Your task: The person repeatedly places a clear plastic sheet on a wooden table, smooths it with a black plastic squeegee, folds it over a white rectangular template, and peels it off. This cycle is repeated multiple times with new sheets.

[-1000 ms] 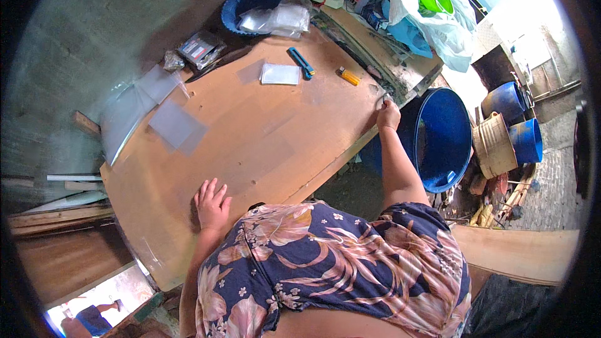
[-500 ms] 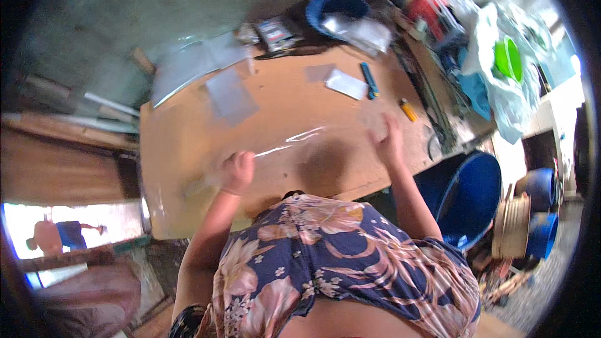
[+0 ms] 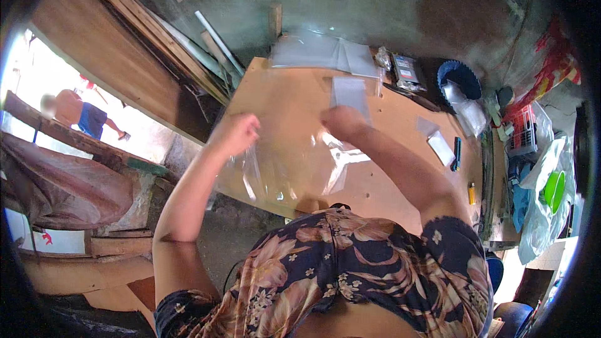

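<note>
Left hand (image 3: 236, 134) and right hand (image 3: 341, 122), fingers pinching the top edge of a clear plastic sheet (image 3: 294, 172) hanging below them over the table (image 3: 400, 181). Risk: thin film slipping free.

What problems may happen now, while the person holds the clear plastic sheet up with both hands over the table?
1. The clear plastic sheet hangs loose between the left hand and the right hand; it may fold on itself or slip from the fingers.
2. Its lower edge hangs near the front edge of the wooden table, so it might catch there.
3. It may brush the small clear sheet lying just behind it and shift it.
</note>
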Available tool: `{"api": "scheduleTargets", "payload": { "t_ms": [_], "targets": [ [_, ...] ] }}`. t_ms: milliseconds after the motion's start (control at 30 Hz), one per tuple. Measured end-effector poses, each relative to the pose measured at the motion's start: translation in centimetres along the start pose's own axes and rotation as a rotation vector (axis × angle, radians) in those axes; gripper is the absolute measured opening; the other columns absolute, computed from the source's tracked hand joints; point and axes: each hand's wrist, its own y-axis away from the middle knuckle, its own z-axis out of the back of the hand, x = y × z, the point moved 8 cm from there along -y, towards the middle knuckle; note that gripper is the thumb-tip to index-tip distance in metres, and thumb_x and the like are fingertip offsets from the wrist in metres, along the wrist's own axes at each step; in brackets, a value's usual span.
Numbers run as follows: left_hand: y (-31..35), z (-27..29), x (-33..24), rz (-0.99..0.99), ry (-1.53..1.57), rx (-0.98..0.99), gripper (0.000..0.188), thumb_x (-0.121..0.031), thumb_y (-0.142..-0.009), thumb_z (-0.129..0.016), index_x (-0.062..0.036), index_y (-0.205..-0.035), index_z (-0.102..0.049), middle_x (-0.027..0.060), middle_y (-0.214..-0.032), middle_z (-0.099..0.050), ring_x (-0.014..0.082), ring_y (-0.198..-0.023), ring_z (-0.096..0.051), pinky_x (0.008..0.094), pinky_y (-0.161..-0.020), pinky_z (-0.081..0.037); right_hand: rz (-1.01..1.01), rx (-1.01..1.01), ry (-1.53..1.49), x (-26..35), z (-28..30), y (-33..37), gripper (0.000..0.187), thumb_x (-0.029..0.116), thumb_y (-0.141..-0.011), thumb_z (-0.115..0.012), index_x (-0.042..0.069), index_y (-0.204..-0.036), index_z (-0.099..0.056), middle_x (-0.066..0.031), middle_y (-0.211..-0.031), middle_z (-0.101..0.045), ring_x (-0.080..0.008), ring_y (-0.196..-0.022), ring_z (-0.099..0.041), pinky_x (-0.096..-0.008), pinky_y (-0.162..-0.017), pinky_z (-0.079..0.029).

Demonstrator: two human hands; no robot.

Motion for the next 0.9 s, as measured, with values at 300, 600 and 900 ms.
{"api": "scheduleTargets", "payload": {
  "t_ms": [300, 600, 900],
  "targets": [
    [4.4, 14.5, 3.5, -0.031, -0.8, -0.846, 0.021, -0.009, -0.076, -0.055, -0.0132, -0.097, -0.056, 0.0091, -0.093, -0.053, 0.0305, -0.077, -0.058, 0.0405, -0.062, -0.05, 0.262, -1.165, -0.186, 5.4, 12.6, -12.7, 0.02, 0.012, -0.074, -0.054, 0.011, -0.092, -0.061, -0.0084, -0.097, -0.06, -0.0256, -0.097, -0.056, -0.0362, -0.089, -0.041],
    [0.4, -6.5, 14.3, 0.037, -0.664, -0.146, 0.049, -0.018, -0.083, -0.051, -0.0091, -0.129, -0.038, 0.0195, -0.124, -0.044, 0.0338, -0.089, -0.059, 0.0422, -0.071, -0.052, -0.199, -0.46, -0.176, 0.3, -5.2, -18.5, 0.038, 0.022, -0.081, -0.056, 0.014, -0.118, -0.051, -0.0125, -0.13, -0.041, -0.0305, -0.122, -0.036, -0.0453, -0.098, -0.033],
    [-2.9, -11.8, 12.1, 0.309, -0.466, 0.048, 0.068, -0.035, -0.077, -0.056, -0.0068, -0.134, -0.031, 0.027, -0.13, -0.034, 0.04, -0.09, -0.058, 0.041, -0.071, -0.052, -0.656, -0.055, -0.135, -12.6, -11.6, -0.5, 0.071, 0.042, -0.073, -0.063, 0.019, -0.134, -0.035, -0.0155, -0.143, -0.023, -0.0357, -0.132, -0.02, -0.0498, -0.106, -0.021]
  ]
}}
